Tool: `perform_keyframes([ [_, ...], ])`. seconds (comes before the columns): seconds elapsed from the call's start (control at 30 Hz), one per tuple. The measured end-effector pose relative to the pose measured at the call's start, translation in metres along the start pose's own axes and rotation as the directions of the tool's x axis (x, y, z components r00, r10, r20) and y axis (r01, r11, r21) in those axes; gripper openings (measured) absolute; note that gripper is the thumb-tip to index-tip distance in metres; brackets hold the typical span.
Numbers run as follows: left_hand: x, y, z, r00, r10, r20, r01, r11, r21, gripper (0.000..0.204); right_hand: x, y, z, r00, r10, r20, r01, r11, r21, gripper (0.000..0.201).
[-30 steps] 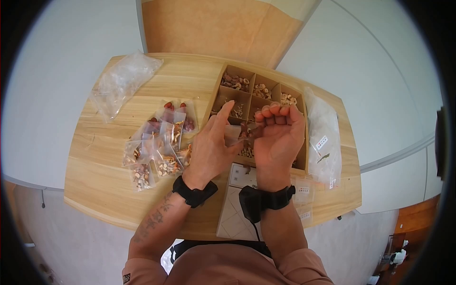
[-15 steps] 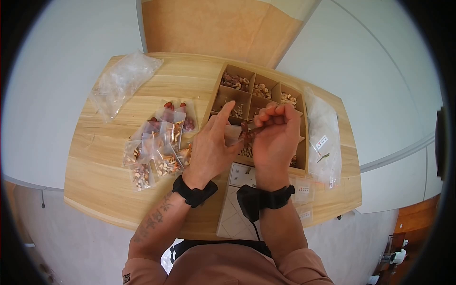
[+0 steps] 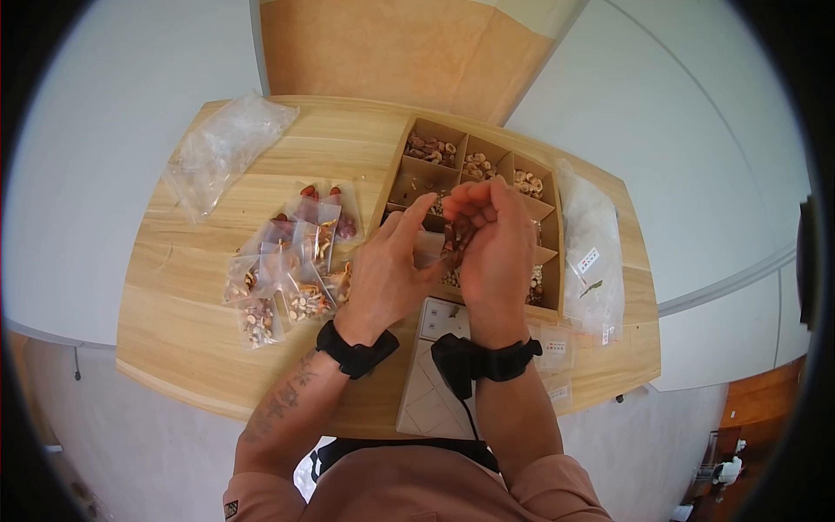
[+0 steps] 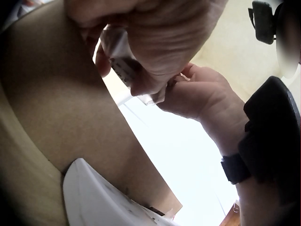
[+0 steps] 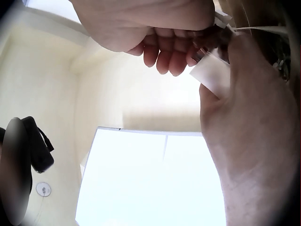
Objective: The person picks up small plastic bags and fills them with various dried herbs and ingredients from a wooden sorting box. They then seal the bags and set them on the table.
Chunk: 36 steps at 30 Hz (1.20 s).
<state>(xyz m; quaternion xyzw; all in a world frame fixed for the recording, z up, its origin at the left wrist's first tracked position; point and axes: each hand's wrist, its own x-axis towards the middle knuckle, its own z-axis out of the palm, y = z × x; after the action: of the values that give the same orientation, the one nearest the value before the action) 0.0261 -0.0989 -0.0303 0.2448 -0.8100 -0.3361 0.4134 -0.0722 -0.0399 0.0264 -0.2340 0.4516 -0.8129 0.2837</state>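
Over the divided box point(image 3: 397, 179), my left hand point(image 3: 390, 270) holds a small clear bag point(image 3: 426, 247) between thumb and fingers. Close against its right side, my right hand point(image 3: 497, 261) is cupped, its fingers curled around dark reddish dried pieces point(image 3: 457, 237) at the bag's mouth. In the left wrist view the bag point(image 4: 117, 44) shows under my left hand point(image 4: 174, 37), with my right hand point(image 4: 202, 94) beside it. The right wrist view shows the bag point(image 5: 212, 74) pinched by my left hand point(image 5: 256, 108), below the pieces point(image 5: 214, 40) at my right fingers point(image 5: 164, 52).
Several filled clear bags point(image 3: 306, 301) lie left of the box. A large plastic bag point(image 3: 230, 143) is at the table's far left, another point(image 3: 593, 261) right of the box. A white, flat-topped object point(image 3: 430, 383) sits near the front edge, with small labelled bags point(image 3: 553, 346) to its right.
My right hand has moved left and turned inward, its fingers curling more, bringing the dried pieces closer to the small bag. My left hand has stayed nearly still.
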Motion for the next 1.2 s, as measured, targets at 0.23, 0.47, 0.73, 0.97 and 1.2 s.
perform_keyframes([
  [0.23,-0.001,-0.002,0.000,1.000,-0.005,0.022,0.005,1.000,-0.014,0.079,-0.001,0.004,-0.001,0.997,-0.033,0.068,0.049,0.969,-0.244,0.029],
  [0.47,-0.001,-0.002,-0.001,0.999,-0.026,0.021,0.027,0.997,-0.073,0.075,0.000,0.000,0.000,0.997,-0.071,0.001,0.069,0.968,-0.239,0.028],
  [0.73,-0.002,-0.003,-0.001,1.000,0.005,0.009,-0.005,0.999,-0.050,0.074,0.007,-0.004,-0.002,0.996,-0.040,-0.085,0.044,0.998,0.044,0.028],
  [0.97,-0.002,0.000,-0.002,1.000,-0.029,0.007,0.030,0.997,-0.072,0.075,0.008,0.002,-0.004,0.992,-0.064,-0.105,0.072,0.994,0.079,0.028],
  [1.2,-0.002,0.002,-0.003,0.997,-0.071,0.019,0.072,0.992,-0.101,0.074,0.003,-0.003,-0.001,0.994,-0.001,-0.107,0.006,0.999,0.052,0.028],
])
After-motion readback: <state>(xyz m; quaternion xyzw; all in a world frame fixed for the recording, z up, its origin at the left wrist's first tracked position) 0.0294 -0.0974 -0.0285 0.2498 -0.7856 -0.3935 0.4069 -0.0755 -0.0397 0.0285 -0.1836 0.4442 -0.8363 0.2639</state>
